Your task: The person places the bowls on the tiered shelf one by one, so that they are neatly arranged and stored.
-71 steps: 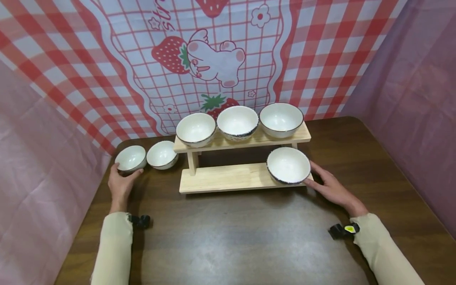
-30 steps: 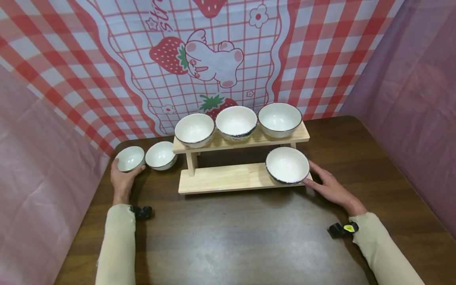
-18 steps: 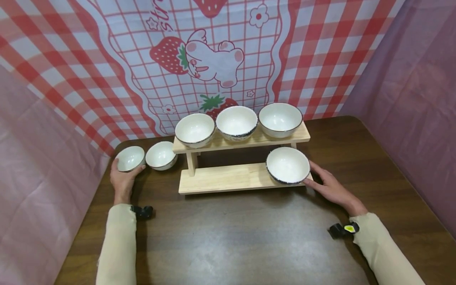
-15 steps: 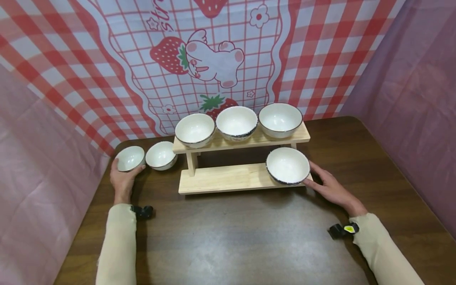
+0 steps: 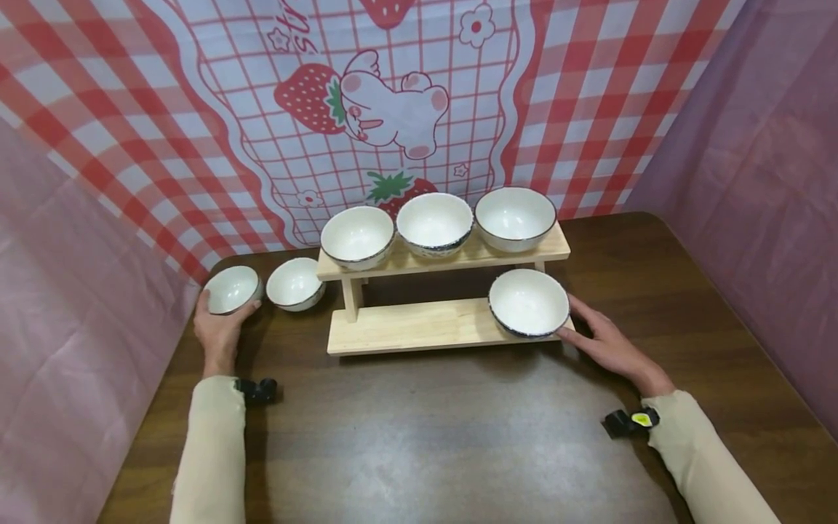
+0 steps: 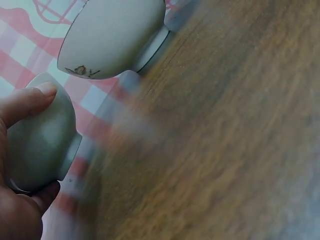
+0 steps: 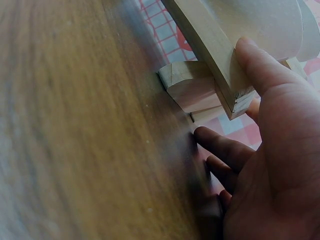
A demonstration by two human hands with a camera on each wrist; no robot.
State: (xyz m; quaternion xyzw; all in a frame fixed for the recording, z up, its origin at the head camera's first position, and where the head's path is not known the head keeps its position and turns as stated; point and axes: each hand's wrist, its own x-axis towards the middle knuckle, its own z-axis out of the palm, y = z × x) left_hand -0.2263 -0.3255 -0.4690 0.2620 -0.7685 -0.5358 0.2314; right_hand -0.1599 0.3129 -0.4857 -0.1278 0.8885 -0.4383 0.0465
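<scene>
At the table's far left corner, my left hand (image 5: 219,335) grips a white bowl (image 5: 232,287) by its near side. In the left wrist view the thumb lies along that bowl's wall, and a finger reaches beside its foot. A second white bowl (image 5: 296,284) stands just right of it, apart from it. My right hand (image 5: 605,342) holds the right side of a dark-rimmed white bowl (image 5: 529,302) at the right end of the lower shelf (image 5: 409,327). The right wrist view shows the thumb against the bowl above the board; other fingers curl below, near the table.
A two-tier wooden stand (image 5: 458,260) is at the back middle. On its top tier stand three bowls: left (image 5: 358,236), middle (image 5: 435,224) and right (image 5: 516,218). The checked strawberry cloth (image 5: 406,109) hangs behind the brown table (image 5: 419,429), with pink cloths at both sides.
My left hand has shifted slightly left with its bowl, widening the gap to the second bowl. The right hand and the bowls on the stand keep their places.
</scene>
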